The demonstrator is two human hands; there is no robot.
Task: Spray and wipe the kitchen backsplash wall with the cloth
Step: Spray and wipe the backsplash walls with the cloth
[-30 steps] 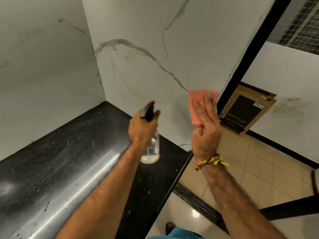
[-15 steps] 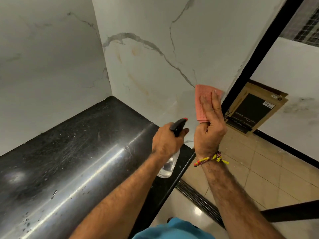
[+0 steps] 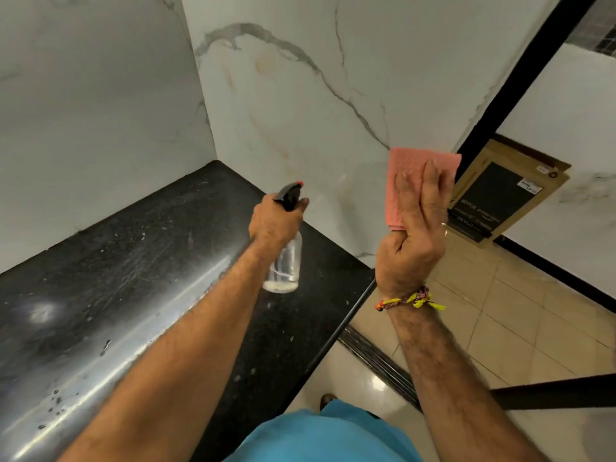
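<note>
You are in the spraying step: your left hand (image 3: 273,221) is wrapped around the spray bottle (image 3: 285,261), nozzle aimed at the backsplash wall (image 3: 300,121) above the table (image 3: 133,261). Your right hand (image 3: 413,228) presses the pink cloth (image 3: 416,168) flat-fingered near the wall's edge. Next, probably sweep the cloth across the wetted patch.

Single head-worn wide-angle view, looking forward and down from above. Faces corner where white grey-veined marble backsplash wall (image 3: 300,105) meets glossy black stone tabletop (image 3: 140,261). Close range: both forearms fill lower frame. Beige tiled floor (image 3: 500,311) at right. No second view.
</note>
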